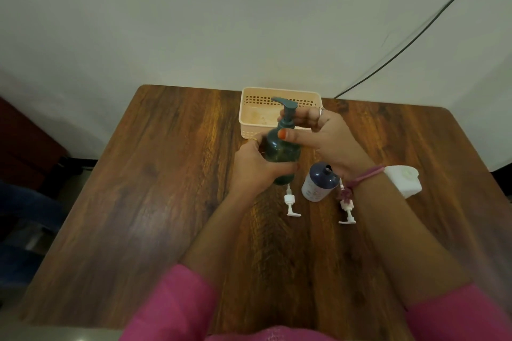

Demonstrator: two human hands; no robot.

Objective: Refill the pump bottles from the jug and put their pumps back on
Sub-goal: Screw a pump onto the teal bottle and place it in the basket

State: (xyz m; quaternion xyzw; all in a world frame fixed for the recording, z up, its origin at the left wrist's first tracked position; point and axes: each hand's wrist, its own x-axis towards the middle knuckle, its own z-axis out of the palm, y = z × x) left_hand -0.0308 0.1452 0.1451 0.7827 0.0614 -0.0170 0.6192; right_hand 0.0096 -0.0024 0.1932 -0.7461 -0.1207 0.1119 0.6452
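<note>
Here the left hand (256,165) wraps the green pump bottle (281,152) low on its body, raised off the surface (166,174); smooth rigid plastic, likely slippery. The right hand (318,133) pinches its pump collar. Beyond both hands sits a basket (249,108), crowding the far side.

The left hand (253,163) grips a dark green plastic pump bottle (281,152) above the brown wooden desk (166,188). The right hand (324,141) pinches its green pump (286,112). Two white pumps (291,203) lie nearby.
</note>
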